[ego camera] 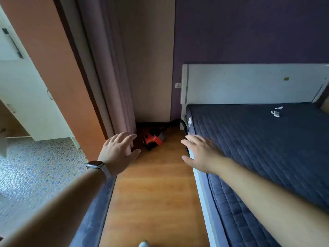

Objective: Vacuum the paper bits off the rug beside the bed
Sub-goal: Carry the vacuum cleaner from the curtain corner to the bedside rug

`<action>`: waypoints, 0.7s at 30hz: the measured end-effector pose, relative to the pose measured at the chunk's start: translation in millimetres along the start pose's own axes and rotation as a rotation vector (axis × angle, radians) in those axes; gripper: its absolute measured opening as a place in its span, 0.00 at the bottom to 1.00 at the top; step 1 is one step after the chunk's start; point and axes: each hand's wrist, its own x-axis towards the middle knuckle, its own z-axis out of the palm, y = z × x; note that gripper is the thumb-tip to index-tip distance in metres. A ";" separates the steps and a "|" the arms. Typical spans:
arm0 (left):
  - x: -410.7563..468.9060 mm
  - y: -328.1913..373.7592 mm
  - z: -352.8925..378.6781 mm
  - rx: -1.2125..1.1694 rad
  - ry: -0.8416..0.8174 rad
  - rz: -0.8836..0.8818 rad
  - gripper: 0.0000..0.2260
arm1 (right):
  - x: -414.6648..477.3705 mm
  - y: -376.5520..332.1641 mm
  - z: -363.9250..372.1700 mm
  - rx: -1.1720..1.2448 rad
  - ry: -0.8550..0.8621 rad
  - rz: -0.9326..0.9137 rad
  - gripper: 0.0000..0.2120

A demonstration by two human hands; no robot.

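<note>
Red vacuum (pixel 153 139), one, sits beyond two empty, spread hands (pixel 118 154), possibly unplugged.

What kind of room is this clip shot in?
Most likely a home bedroom: a bed with a quilted navy mattress and white headboard, a curtain, and a red vacuum cleaner in the corner.
</note>
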 end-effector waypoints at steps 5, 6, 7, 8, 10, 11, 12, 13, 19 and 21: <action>66.0 -55.1 28.5 -0.001 -0.065 0.028 0.28 | 79.3 -2.5 17.6 0.026 -0.061 0.069 0.30; 79.2 -64.8 32.4 -0.005 -0.067 0.047 0.28 | 96.6 -3.1 19.9 0.028 -0.069 0.074 0.30; 92.8 -76.2 36.9 -0.012 -0.063 0.060 0.27 | 114.1 -2.1 22.6 0.027 -0.070 0.085 0.30; 107.1 -86.9 39.5 -0.022 -0.070 0.062 0.27 | 131.5 -2.4 22.2 0.028 -0.073 0.105 0.30; 137.1 -103.8 46.6 -0.017 -0.085 0.078 0.27 | 164.5 -0.3 26.9 0.032 -0.070 0.134 0.30; 151.2 -110.2 50.7 -0.020 -0.093 0.084 0.27 | 178.5 0.4 29.7 0.037 -0.070 0.141 0.30; 163.3 -115.6 55.4 -0.031 -0.103 0.086 0.27 | 189.7 0.3 31.9 0.042 -0.080 0.148 0.30; 174.2 -119.6 60.2 -0.043 -0.118 0.084 0.27 | 199.8 1.4 34.7 0.043 -0.085 0.152 0.30; 243.3 -129.9 90.7 -0.048 -0.195 0.128 0.27 | 260.9 32.2 48.1 0.059 -0.104 0.197 0.30; 266.0 -130.2 102.9 -0.069 -0.215 0.128 0.27 | 280.6 45.8 56.2 0.076 -0.115 0.203 0.29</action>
